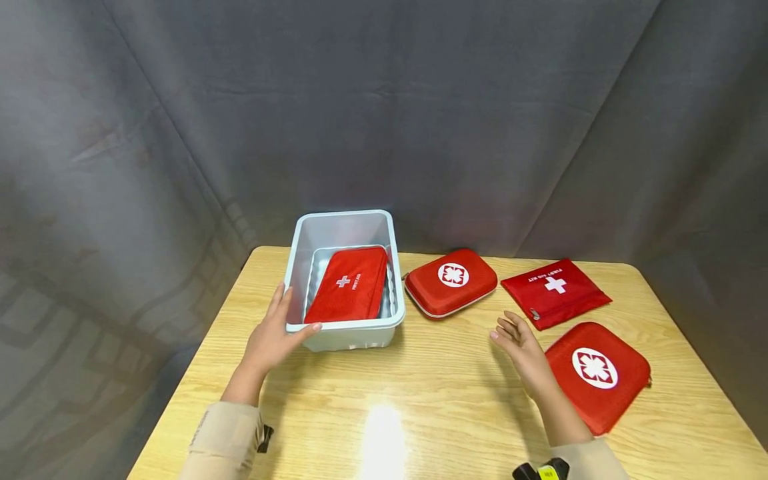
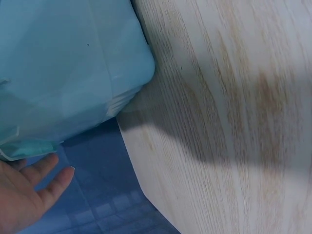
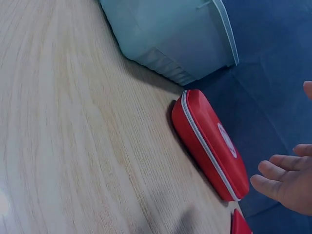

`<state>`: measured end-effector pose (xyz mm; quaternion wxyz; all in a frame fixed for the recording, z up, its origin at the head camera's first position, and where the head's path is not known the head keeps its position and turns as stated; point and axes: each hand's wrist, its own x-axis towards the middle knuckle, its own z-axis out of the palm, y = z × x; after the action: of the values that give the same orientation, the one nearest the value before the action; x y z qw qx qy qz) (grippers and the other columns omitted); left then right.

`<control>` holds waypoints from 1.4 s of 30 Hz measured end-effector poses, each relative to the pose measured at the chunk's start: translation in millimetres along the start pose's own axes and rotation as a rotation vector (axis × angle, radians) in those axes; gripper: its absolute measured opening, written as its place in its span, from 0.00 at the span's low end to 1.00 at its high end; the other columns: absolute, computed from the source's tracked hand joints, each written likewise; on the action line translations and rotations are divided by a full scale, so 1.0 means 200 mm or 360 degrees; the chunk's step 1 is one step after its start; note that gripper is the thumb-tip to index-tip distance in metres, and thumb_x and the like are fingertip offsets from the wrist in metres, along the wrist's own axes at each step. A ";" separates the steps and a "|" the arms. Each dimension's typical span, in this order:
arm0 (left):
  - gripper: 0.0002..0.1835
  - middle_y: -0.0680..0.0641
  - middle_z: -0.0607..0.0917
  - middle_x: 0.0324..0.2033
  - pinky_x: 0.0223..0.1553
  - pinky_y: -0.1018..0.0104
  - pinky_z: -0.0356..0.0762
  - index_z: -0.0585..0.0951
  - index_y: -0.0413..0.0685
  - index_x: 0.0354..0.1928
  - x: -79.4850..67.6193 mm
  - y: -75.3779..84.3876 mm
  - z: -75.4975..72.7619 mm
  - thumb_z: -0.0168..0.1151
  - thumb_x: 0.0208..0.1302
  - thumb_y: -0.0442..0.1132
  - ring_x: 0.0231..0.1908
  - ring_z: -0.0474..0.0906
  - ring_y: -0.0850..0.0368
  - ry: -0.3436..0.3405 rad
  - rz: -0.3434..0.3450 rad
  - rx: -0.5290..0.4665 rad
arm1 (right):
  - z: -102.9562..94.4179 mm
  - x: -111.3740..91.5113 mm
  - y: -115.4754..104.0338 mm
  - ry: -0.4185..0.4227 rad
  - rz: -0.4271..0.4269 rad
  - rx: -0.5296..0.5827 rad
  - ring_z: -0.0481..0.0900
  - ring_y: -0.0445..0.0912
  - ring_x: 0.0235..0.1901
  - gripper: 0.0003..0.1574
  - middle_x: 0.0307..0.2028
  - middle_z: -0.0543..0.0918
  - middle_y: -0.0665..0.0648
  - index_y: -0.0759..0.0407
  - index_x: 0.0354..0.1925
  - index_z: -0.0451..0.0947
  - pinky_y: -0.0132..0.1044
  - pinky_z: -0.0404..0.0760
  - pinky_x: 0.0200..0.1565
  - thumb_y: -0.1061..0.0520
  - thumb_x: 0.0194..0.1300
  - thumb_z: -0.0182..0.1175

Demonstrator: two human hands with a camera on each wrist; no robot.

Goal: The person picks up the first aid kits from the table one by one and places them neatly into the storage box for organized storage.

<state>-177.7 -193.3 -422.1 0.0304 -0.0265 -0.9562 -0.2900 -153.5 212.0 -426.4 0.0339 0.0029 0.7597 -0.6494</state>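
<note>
A pale blue-grey plastic bin stands at the back left of the table, with a red first aid pouch lying inside it. My left hand is at the bin's near left corner, thumb at the front rim and fingers spread along the left side. Empty and loosely bent, my right hand hovers over the table beside a red first aid case with a white round emblem. Beyond that hand lie a flat red first aid kit pouch and a zipped red hard case, close to the bin.
The light wood table ends at a dark grey curtain behind and at both sides. The zipped case stands between the bin and the flat pouch, near the table's back edge.
</note>
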 end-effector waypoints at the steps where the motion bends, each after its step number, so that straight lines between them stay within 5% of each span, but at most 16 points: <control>1: 0.51 0.47 0.42 0.65 0.42 0.41 0.64 0.48 0.45 0.66 0.00 0.00 0.00 0.52 0.46 0.68 0.54 0.60 0.38 0.0006 0.0003 0.0001 | -0.01 0.01 0.02 0.0007 -0.0013 -0.0009 0.52 0.60 0.59 0.41 0.59 0.53 0.71 0.69 0.63 0.39 0.32 0.60 0.53 0.57 0.62 0.49; 5: 0.51 0.47 0.42 0.65 0.41 0.41 0.65 0.49 0.44 0.65 0.00 -0.01 -0.01 0.52 0.46 0.68 0.53 0.61 0.38 0.0023 0.0014 -0.0008 | -0.08 0.08 0.22 0.0050 -0.0110 -0.0036 0.55 0.57 0.58 0.42 0.59 0.53 0.72 0.66 0.64 0.42 0.39 0.59 0.55 0.53 0.61 0.51; 9: 0.52 0.47 0.42 0.65 0.42 0.41 0.65 0.49 0.44 0.65 0.00 -0.01 0.00 0.52 0.45 0.68 0.53 0.62 0.38 0.0008 0.0006 -0.0015 | -0.20 0.16 0.49 0.0133 -0.0160 0.0014 0.61 0.45 0.54 0.41 0.58 0.55 0.68 0.60 0.64 0.46 0.24 0.64 0.49 0.51 0.59 0.53; 11: 0.52 0.48 0.41 0.65 0.42 0.41 0.65 0.48 0.45 0.66 0.00 -0.01 0.01 0.52 0.45 0.68 0.54 0.61 0.38 0.0002 -0.0002 -0.0013 | -0.24 0.17 0.55 0.0149 -0.0170 0.0061 0.61 0.44 0.54 0.41 0.58 0.55 0.68 0.59 0.64 0.47 0.24 0.63 0.48 0.51 0.59 0.55; 14: 0.52 0.48 0.41 0.65 0.42 0.41 0.64 0.48 0.45 0.66 0.01 -0.01 0.01 0.52 0.45 0.68 0.54 0.61 0.39 0.0013 -0.0006 -0.0017 | -0.27 0.15 0.54 0.0207 -0.0167 0.0121 0.63 0.46 0.53 0.42 0.57 0.55 0.70 0.63 0.63 0.48 0.24 0.63 0.47 0.51 0.58 0.56; 22: 0.52 0.47 0.42 0.65 0.41 0.41 0.65 0.49 0.44 0.65 0.00 -0.01 0.01 0.53 0.45 0.68 0.54 0.61 0.38 0.0030 0.0006 -0.0026 | -0.32 0.05 0.46 0.0323 -0.0091 -0.0093 0.63 0.33 0.46 0.49 0.56 0.56 0.71 0.69 0.61 0.46 0.15 0.63 0.40 0.40 0.56 0.52; 32: 0.51 0.46 0.43 0.65 0.40 0.42 0.67 0.50 0.44 0.65 0.00 0.00 0.01 0.54 0.45 0.67 0.53 0.62 0.39 0.0057 0.0012 -0.0022 | -0.44 0.02 0.54 0.0469 0.0008 -0.0395 0.61 0.39 0.47 0.43 0.54 0.60 0.65 0.67 0.62 0.46 0.17 0.63 0.38 0.44 0.60 0.50; 42: 0.52 0.48 0.42 0.65 0.41 0.43 0.67 0.49 0.45 0.65 0.00 -0.01 0.02 0.54 0.44 0.68 0.54 0.61 0.40 0.0047 0.0003 -0.0053 | -0.54 -0.05 0.60 0.0646 0.0163 -0.0639 0.62 0.32 0.40 0.45 0.50 0.64 0.62 0.66 0.62 0.51 0.16 0.62 0.34 0.40 0.57 0.51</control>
<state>-178.1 -193.6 -426.8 0.0445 -0.0236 -0.9506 -0.3063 -143.2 338.6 -526.9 -0.0862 0.1643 0.8631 -0.4697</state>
